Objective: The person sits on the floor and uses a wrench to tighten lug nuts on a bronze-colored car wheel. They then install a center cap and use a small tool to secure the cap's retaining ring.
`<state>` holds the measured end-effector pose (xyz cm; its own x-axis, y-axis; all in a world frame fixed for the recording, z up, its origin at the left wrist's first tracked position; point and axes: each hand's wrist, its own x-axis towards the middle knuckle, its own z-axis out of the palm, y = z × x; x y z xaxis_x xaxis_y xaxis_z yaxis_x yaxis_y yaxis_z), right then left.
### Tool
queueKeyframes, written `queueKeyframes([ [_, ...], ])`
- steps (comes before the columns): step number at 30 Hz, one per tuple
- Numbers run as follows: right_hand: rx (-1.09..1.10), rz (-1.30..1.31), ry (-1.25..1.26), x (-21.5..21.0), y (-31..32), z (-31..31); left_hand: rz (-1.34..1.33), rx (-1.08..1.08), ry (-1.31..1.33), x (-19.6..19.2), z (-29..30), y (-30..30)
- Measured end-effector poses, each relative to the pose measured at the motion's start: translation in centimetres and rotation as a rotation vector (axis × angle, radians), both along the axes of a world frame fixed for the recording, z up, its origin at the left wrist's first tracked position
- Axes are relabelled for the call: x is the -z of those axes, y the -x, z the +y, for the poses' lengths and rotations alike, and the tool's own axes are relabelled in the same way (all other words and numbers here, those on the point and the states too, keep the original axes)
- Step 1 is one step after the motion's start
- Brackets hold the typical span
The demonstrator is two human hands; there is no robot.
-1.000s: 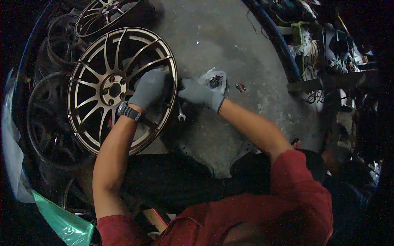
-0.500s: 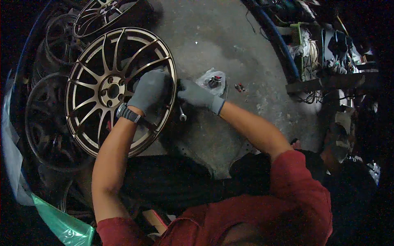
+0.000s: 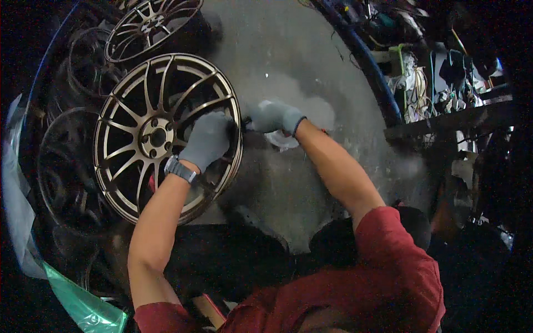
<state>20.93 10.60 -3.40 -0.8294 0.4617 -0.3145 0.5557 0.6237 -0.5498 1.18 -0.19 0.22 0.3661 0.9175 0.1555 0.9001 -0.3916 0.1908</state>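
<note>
A bronze multi-spoke wheel rim (image 3: 158, 137) stands tilted on my left, with bolt holes around its centre bore. My left hand (image 3: 206, 140), in a grey glove, lies over the spokes at the rim's right side. Its fingers curl in by the lip; what they grip is hidden. Just outside that lip is my right hand (image 3: 275, 117), also gloved in grey. Its fingers are pinched around a small dark piece (image 3: 248, 122) close to the rim's edge, too small to name. Beneath this hand, a clear plastic bag (image 3: 283, 140) on the floor is partly covered.
Another bronze wheel rim (image 3: 151, 25) leans beyond the first. Darker wheels (image 3: 72, 166) crowd the left side. Along the right runs a blue bar (image 3: 366, 58), with cluttered cables (image 3: 419, 89) behind it. Green plastic film (image 3: 89, 305) lies at lower left; concrete floor (image 3: 266, 183) spreads ahead.
The view has shifted, so the wheel rim sits lower in the picture. My right hand has moved away from me, over the plastic bag. The wrench on the floor no longer shows clearly.
</note>
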Motion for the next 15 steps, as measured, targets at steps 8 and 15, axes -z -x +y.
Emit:
queueKeyframes([
  [8,0.009,0.158,-0.171,2.2,0.3,-0.5,0.086,-0.061,0.120,-1.5,0.5,-0.9],
  [15,0.266,0.305,-0.089,7.0,-0.4,-1.8,0.081,-0.058,0.134,-0.4,1.3,-1.3],
])
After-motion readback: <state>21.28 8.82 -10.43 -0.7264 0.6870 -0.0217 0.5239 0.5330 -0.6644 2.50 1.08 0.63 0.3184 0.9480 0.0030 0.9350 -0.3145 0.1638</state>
